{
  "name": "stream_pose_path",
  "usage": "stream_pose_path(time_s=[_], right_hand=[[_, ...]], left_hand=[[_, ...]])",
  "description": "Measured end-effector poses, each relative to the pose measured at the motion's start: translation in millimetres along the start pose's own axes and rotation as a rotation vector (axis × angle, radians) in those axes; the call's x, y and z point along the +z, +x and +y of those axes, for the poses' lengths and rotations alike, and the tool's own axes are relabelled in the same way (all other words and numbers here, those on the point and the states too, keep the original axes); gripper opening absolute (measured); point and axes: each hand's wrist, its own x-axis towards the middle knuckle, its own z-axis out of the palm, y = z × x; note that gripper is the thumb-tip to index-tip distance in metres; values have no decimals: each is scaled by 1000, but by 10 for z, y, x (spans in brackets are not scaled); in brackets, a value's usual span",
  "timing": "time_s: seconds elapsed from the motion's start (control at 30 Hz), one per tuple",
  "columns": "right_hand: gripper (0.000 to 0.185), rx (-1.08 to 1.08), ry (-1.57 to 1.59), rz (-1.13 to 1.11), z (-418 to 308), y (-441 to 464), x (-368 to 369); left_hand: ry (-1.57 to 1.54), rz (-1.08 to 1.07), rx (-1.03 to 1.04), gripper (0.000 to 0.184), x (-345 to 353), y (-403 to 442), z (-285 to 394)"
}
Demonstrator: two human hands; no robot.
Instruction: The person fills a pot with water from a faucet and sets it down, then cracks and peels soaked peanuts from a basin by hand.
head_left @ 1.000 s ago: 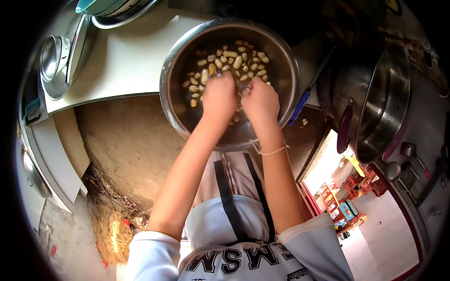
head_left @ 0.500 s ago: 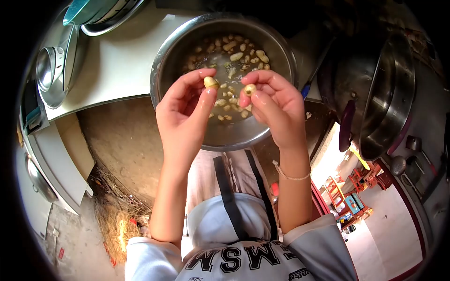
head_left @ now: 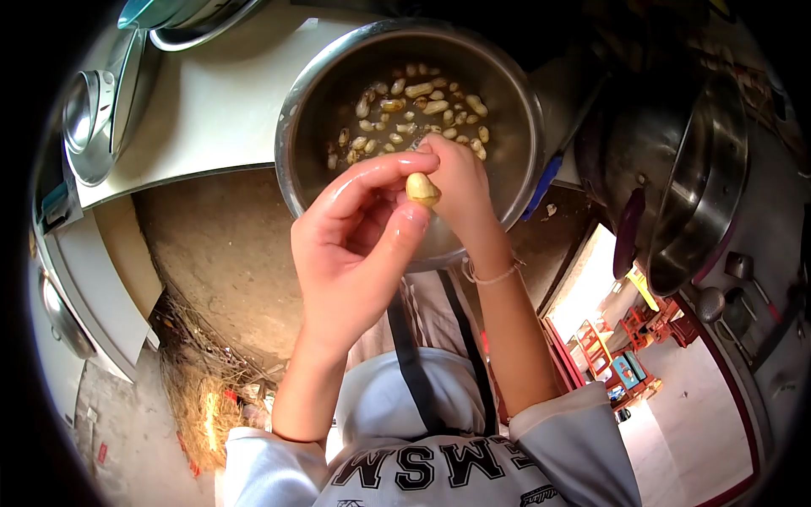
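Observation:
My left hand [head_left: 359, 228] pinches a pale yellow peanut [head_left: 422, 191] between thumb and forefinger, above the near part of a metal basin [head_left: 285, 127]. Right behind it is my right hand [head_left: 463, 182], back upward and knuckles bent over the basin. Its fingertips are mostly hidden, so whether they hold anything does not show. Unshelled peanuts [head_left: 435, 107] float in the cloudy water, mostly toward the far side of the basin.
A pale countertop [head_left: 228, 101] extends left of the basin, with metal bowls [head_left: 89, 114] at its far left. On the right stand large dark pans [head_left: 667, 177] and a blue-handled tool [head_left: 542, 186]. Dry straw and twigs [head_left: 211, 397] lie on the floor at lower left.
My right hand has moved left and turned over, from holding up a peanut to reaching over the basin behind my left hand. My left hand, still pinching its peanut, has shifted right and slightly nearer.

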Motion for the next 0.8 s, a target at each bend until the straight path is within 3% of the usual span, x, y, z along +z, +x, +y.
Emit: stream_pose_path(time_s=[0.17,0.23,0.27,0.3,0.37,0.47,0.6,0.67,0.8], right_hand=[[30,169,-302,-28,-21,112,114],[32,255,76,-16,-31,126,63],[31,324,521,-55,91,152,164],[31,322,520,-57,175,115,136],[31,398,1102,-419,-60,30,-204],[30,284,1288,-431,-256,-117,-433],[34,227,1201,-385,-583,-291,-701],[27,145,1242,-344,-672,-352,-784],[24,19,1123,-190,-773,-460,-851]], left_hand=[[46,59,-105,22,-133,62,-169],[27,67,-111,22,-151,68,-195],[13,79,-117,22,-158,68,-201],[12,81,-115,22,-168,71,-207],[2,108,-107,21,-197,69,-211],[22,115,-107,21,-223,60,-174],[5,71,-131,24,-209,10,-64],[-202,18,-57,29,-168,-42,-7],[-157,-77,5,28,-146,-126,107]])
